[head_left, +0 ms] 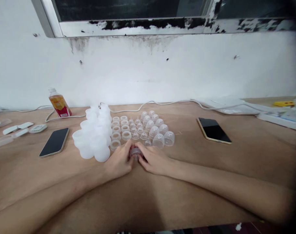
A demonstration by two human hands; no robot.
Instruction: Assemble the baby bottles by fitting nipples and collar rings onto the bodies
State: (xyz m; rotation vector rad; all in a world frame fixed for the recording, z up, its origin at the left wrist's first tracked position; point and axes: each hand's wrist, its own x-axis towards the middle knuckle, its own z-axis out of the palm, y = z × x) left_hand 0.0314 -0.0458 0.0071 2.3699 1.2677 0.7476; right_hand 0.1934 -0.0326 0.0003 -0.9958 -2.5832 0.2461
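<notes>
My left hand (120, 160) and my right hand (155, 158) meet at the middle of the table, fingertips closed around a translucent collar ring (135, 151). Something clear shows under the ring, perhaps a nipple, but the fingers partly cover it. Just beyond my hands stand two columns of collar rings (126, 135). To their right are clear silicone bottle nipples (135, 136), then rows of clear domed caps (158, 141). Left of the rings, frosted white bottles (102, 153) are packed close together in a block.
A phone (54, 143) lies at left, another (214, 130) at right. A drink bottle (60, 103) stands near the wall, by a white cable (148, 103). Small white pieces (38, 128) lie far left. A plastic bag (226, 106) and power strip (279, 121) are at the back right.
</notes>
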